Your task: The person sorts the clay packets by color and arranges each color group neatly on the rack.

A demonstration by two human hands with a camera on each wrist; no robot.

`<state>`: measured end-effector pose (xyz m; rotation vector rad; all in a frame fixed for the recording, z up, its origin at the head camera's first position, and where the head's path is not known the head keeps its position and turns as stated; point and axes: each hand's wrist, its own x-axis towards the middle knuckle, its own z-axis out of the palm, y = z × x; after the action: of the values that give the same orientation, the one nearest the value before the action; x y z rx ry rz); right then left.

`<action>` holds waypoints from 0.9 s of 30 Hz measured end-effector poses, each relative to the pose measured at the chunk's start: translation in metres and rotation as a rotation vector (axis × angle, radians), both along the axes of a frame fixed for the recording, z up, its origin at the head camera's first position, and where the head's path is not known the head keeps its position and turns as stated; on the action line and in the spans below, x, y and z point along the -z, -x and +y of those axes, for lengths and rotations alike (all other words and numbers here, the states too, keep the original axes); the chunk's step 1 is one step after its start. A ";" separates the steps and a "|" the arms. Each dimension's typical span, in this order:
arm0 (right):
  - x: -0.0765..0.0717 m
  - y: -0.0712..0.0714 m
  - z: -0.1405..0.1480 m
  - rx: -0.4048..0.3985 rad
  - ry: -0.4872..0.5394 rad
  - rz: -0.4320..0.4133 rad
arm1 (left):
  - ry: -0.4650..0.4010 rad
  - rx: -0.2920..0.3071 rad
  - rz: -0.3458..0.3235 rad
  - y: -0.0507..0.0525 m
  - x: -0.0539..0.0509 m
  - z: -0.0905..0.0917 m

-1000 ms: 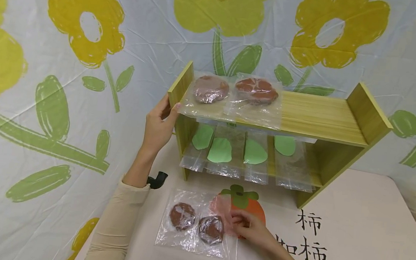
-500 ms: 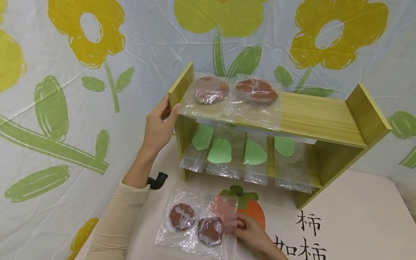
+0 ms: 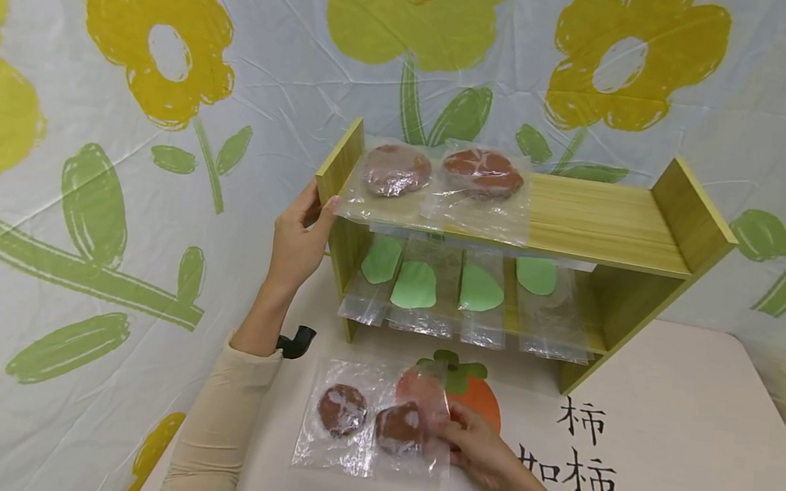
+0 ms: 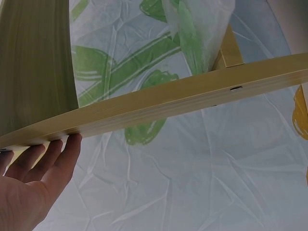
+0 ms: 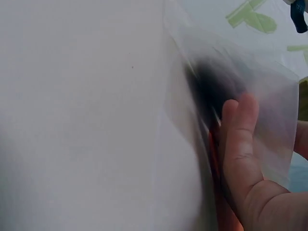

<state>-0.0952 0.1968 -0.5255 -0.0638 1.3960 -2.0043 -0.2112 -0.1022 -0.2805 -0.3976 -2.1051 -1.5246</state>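
Note:
In the head view, my left hand (image 3: 298, 241) holds the left side panel (image 3: 341, 164) of a small wooden shelf (image 3: 606, 217), thumb at its front edge. The left wrist view shows the fingertips (image 4: 72, 142) against that panel. My right hand (image 3: 477, 448) pinches the right edge of a clear plastic bag (image 3: 433, 463) with a round, reddish-brown piece (image 3: 400, 427) inside. This bag's right part is raised off the table. To its left, a similar bag (image 3: 339, 459) with another brown round piece (image 3: 342, 410) lies flat.
Two bags with larger reddish, meat-like pieces (image 3: 484, 171) lie at the left of the top shelf. Bags with green leaf-shaped pieces (image 3: 414, 285) line the lower shelf and overhang its front edge. The table (image 3: 674, 395) bears a printed persimmon (image 3: 481, 397) and black characters (image 3: 583, 477).
My right hand has taken hold of the right-hand bag's edge and lifted it; the brown piece inside now tilts. My left hand stays on the shelf's side panel.

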 end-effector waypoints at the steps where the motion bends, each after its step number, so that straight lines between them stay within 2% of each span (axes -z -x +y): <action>1: 0.001 0.000 0.000 -0.009 0.015 -0.004 | -0.001 0.000 0.001 0.000 0.000 0.000; 11: 0.006 -0.001 0.001 -0.041 0.100 -0.025 | -0.001 0.000 -0.006 -0.001 0.000 0.000; 17: 0.009 -0.002 0.005 -0.045 0.115 -0.018 | -0.001 0.004 -0.003 0.000 0.000 -0.001; 23: 0.005 -0.005 0.011 -0.030 0.092 0.015 | 0.002 0.007 0.003 -0.001 0.000 0.000; 27: -0.001 -0.006 0.016 -0.048 0.035 0.111 | 0.003 0.008 0.000 -0.001 0.000 0.000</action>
<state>-0.0892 0.2125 -0.5248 -0.2250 1.4140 -2.0126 -0.2100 -0.1022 -0.2804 -0.4080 -2.1082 -1.5260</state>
